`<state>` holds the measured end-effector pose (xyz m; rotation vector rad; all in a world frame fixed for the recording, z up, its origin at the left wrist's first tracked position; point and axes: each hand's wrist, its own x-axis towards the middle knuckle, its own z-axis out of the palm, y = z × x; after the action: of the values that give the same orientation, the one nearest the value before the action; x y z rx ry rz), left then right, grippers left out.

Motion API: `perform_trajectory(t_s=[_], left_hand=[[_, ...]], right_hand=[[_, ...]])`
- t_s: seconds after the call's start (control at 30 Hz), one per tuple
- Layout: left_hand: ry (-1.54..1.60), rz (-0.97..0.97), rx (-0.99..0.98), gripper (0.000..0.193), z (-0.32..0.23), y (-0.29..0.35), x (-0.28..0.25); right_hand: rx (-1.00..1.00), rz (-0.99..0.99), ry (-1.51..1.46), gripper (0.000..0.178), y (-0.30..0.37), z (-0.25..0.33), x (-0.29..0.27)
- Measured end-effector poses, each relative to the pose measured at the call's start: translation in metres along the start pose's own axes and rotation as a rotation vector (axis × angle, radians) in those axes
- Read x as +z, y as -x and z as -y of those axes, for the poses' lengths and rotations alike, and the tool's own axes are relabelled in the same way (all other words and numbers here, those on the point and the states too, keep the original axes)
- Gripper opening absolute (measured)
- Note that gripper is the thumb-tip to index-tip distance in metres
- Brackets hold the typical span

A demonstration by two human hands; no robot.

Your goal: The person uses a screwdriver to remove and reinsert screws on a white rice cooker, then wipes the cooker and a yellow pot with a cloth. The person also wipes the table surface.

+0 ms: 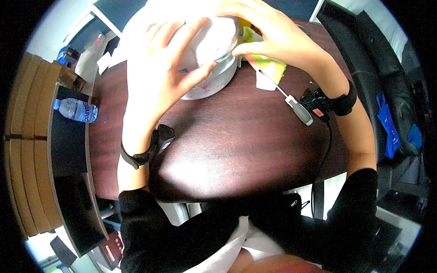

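Note:
A white, rounded, pot-like appliance (211, 84) with a domed top sits at the far side of the dark wooden table (218, 141). Glare washes out its upper part, so its exact kind is unclear. My left hand (175, 57) curves round its left side, fingers spread along the top and thumb across the front. From the other side my right hand (271, 34) grips the top's edge, thumb low at the rim and fingers reaching over it. A yellow-green and white cloth (271, 70) lies beside the appliance, and a grey-handled screwdriver (298, 109) rests with its tip at the cloth.
A black device with a cable (318, 102) lies near my right wrist. A water bottle (77, 110) stands on a dark surface at left, beside brown cartons (34, 100). Along the right runs a black leather sofa (364, 59) with a blue bag (387, 125) on it.

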<state>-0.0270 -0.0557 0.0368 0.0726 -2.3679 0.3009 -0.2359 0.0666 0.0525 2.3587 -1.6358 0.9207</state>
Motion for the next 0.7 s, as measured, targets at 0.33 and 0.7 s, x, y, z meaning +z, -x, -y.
perform_trajectory(t_s=[0.33,0.7], left_hand=[[0.009,0.04,-0.053,0.063,-0.007,-0.001,-0.005],[-0.03,-0.031,0.001,0.059,-0.001,0.003,-0.002]], right_hand=[[0.511,0.323,0.249,0.02,0.156,-0.067,-0.047],[0.912,0.599,0.266,0.04,0.178,-0.091,-0.008]])
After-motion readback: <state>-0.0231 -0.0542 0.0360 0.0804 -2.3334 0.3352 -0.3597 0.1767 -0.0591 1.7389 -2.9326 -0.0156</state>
